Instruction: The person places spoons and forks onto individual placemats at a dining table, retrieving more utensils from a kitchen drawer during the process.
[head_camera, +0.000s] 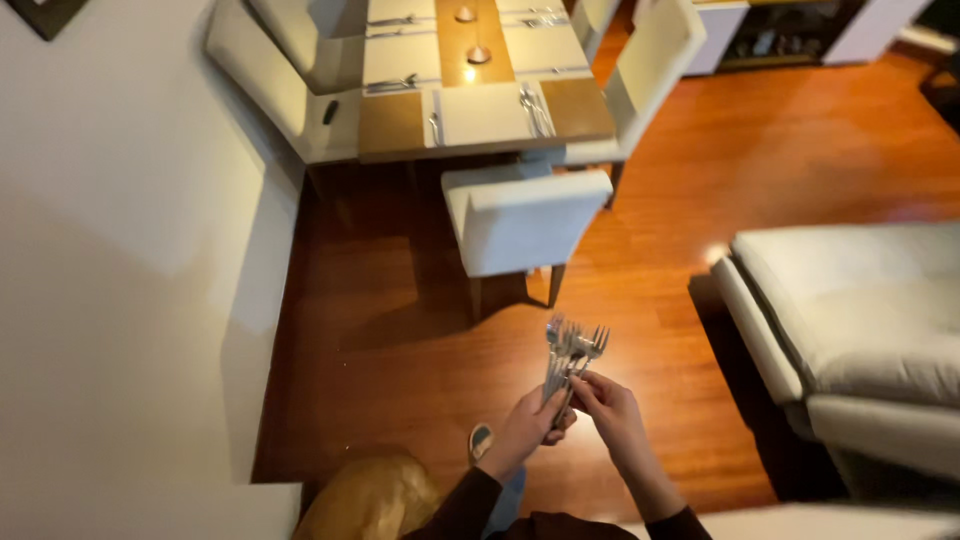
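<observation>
We hold a bunch of forks (570, 355) upright over the wooden floor (690, 180): our left hand (530, 425) grips the handles, our right hand (605, 400) pinches one handle. The set worktop (585, 110) stands well apart, ahead.

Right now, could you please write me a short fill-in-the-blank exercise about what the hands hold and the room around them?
1. Both the left hand and the right hand grip a bunch of metal ____.
2. The floor is made of reddish ____.
3. A white chair stands at the near end of the dining ____.
4. The pale sofa lies on the person's ____ side.

Missing words: forks; wood; table; right
</observation>
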